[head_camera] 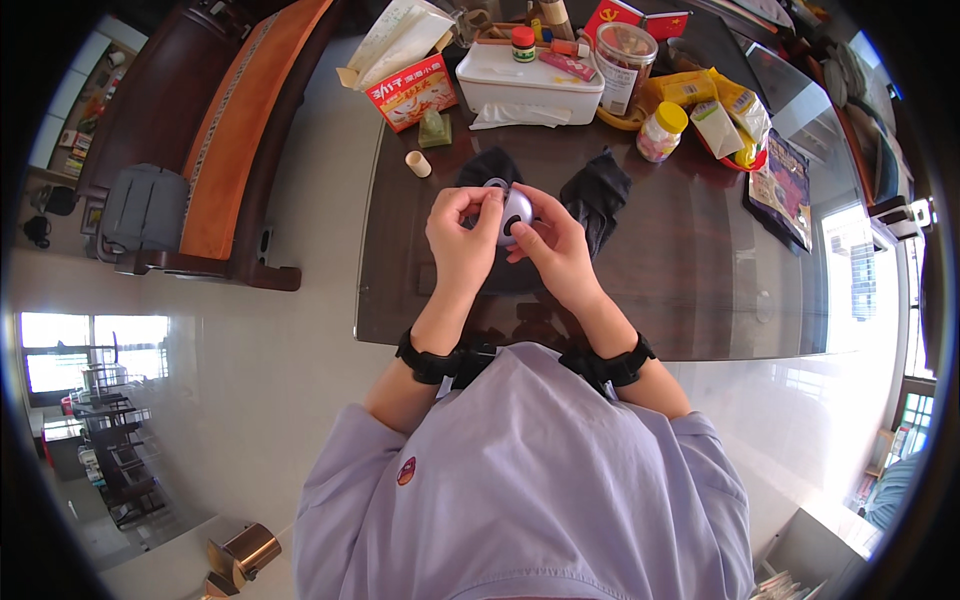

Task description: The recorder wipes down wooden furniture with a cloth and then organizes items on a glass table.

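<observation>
My left hand [466,225] and my right hand [553,244] together hold a small, rounded, lavender-silver handheld device [515,208] with a dark oval spot on its face. The left fingers and thumb pinch its upper left side near a ring-shaped part [495,182]. My right fingers wrap its right side, the thumb close to the dark spot. Beneath the hands a black cloth [491,163] lies on the dark, glossy table [697,285], partly hidden by them. A bunched black fabric item [598,193] rests just right of my right hand.
Along the table's far side stand a red snack box [412,91], a white storage box [529,94], a clear plastic jar [624,64], a yellow-capped bottle [661,132] and a red basket of packets [750,163]. A small beige cylinder [418,163] is at the left. A wooden bench [232,142] stands left of the table.
</observation>
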Motion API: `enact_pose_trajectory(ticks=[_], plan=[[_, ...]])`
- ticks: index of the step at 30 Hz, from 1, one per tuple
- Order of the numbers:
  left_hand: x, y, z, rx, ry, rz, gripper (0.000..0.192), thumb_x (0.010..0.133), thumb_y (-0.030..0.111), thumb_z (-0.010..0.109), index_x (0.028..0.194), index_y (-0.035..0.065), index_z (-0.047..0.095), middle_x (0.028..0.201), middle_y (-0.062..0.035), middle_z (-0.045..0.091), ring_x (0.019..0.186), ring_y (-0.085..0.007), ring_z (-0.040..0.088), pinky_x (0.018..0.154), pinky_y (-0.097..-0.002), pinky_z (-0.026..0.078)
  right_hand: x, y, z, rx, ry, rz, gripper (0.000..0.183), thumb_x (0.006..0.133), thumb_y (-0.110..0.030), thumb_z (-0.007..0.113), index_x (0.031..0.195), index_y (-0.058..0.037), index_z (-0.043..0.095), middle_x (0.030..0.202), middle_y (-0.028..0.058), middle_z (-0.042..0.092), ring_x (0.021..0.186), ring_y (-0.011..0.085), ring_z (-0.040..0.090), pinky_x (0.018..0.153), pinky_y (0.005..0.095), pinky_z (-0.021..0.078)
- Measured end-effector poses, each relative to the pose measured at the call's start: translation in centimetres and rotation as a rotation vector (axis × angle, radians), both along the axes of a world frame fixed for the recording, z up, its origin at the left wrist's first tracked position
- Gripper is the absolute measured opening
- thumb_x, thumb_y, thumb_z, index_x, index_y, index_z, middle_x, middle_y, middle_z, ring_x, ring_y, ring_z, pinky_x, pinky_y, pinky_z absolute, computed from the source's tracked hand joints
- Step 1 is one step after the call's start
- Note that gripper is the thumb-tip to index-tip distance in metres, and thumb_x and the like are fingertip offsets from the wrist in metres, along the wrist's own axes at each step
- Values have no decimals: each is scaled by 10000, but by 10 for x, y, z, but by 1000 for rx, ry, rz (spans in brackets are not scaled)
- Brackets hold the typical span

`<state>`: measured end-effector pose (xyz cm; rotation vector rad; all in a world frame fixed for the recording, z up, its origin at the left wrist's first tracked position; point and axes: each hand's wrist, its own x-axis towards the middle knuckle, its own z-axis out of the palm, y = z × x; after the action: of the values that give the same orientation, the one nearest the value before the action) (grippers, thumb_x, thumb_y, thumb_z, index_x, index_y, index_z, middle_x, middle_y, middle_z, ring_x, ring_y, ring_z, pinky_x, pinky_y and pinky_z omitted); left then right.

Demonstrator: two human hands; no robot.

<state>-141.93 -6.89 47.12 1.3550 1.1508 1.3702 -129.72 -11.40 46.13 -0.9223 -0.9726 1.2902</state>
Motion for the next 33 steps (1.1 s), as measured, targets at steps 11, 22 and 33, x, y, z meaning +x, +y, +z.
enact_pose_trajectory(ticks=[11,22,33], plan=[[-11,3,-6,88,21,21,343,912,170,511,1241,79,539,1021,-31,535,880,-123,512,784,-247,416,0,0,-3,15,27,-5,434,872,-46,564,1278,8,420,997,95,553,769,111,586,652,241,527],[-24,8,-7,-566,-349,-297,378,954,351,416,1169,75,558,1040,-15,611,915,-95,577,765,-281,448,-3,0,-8,-22,11,28,430,880,-84,566,1277,7,427,1013,97,562,780,128,591,663,255,531],[-37,15,-13,-601,-502,-365,284,904,215,506,1100,32,602,994,-47,626,878,-124,591,750,-286,466,-4,1,-12,-141,182,100,439,921,-74,474,1344,-12,377,1037,102,556,778,144,591,680,262,533]])
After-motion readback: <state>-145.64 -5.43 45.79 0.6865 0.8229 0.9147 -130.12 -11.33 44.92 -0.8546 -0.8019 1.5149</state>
